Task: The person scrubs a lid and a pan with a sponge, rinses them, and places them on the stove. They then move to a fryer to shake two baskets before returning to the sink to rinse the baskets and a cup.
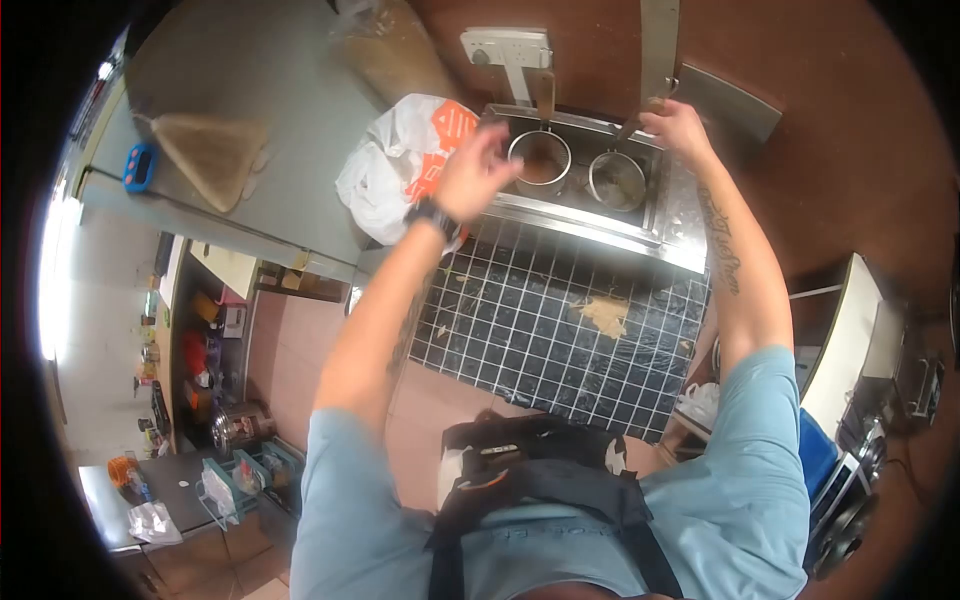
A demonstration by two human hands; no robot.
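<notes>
Two round metal strainer baskets hang side by side in a steel cooker (590,222) set into the counter. My right hand (675,128) is closed around the handle of the right strainer (617,182), which has something pale inside. The left strainer (541,160) holds brownish contents, and its handle leans toward the wall. Beside its rim is my left hand (478,172), blurred, with the fingers partly bent and apart and nothing seen between them. A dark watch (432,215) is on the left wrist.
A white and orange plastic bag (405,150) stands left of the cooker. Black tiles (520,310) in front carry a beige patch of residue (604,316). A triangular brown bag (212,155) and a blue timer (139,167) lie on the left surface. A wall socket (507,46) is behind.
</notes>
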